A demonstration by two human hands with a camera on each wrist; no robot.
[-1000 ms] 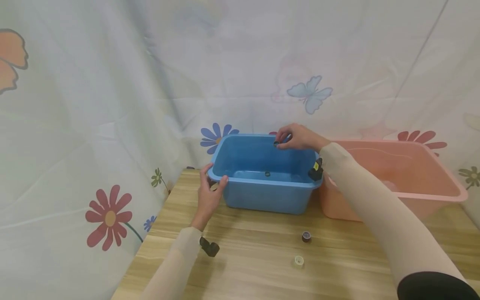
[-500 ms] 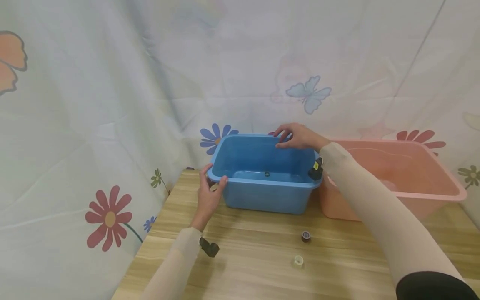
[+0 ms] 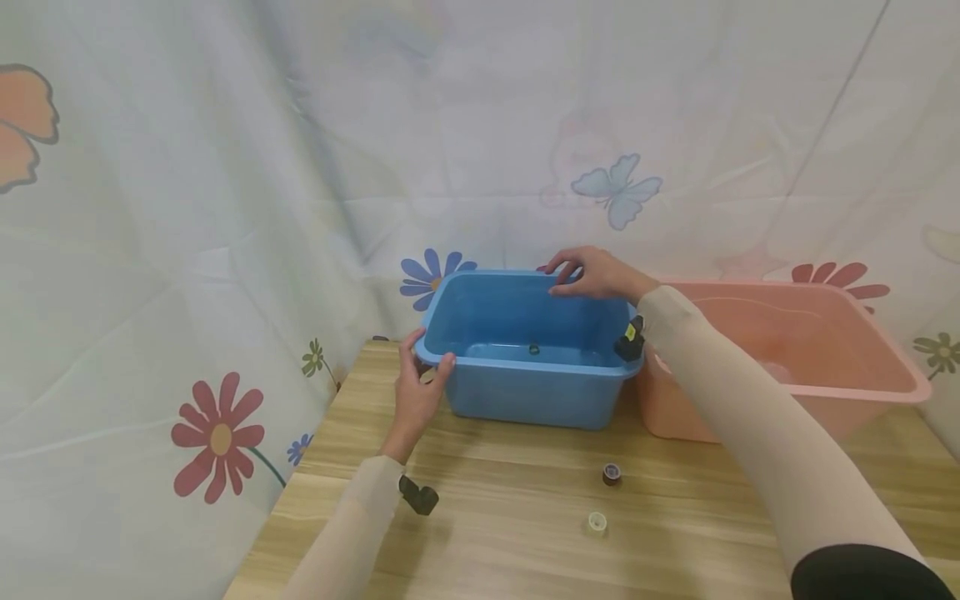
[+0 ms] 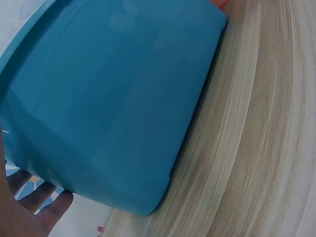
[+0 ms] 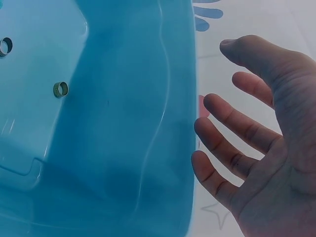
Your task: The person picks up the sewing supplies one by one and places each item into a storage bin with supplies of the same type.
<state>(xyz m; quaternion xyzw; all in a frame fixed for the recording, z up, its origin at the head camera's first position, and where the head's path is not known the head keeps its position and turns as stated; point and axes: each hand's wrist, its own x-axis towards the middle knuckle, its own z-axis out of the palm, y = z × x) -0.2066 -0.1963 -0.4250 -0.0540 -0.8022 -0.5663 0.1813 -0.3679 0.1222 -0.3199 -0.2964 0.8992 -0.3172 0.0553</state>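
Blue plastic rectangular tub stands on the light wood-grain table, its near left corner held by the left hand, thumb at the near rim and fingers round the left side. The right hand hangs over the right part of the tub's far rim, thumb and fingers parted and loosely bent; whether a fingertip touches the rim I cannot tell. On the tub's floor lie a small olive-green ring and a small dark grey ring, near each other but apart. Just to the right stands a pink plastic rectangular tub. Nearer on the table sit a small dark brown round piece and, nearer and slightly left, a small cream round piece. White flower-printed curtain hangs behind
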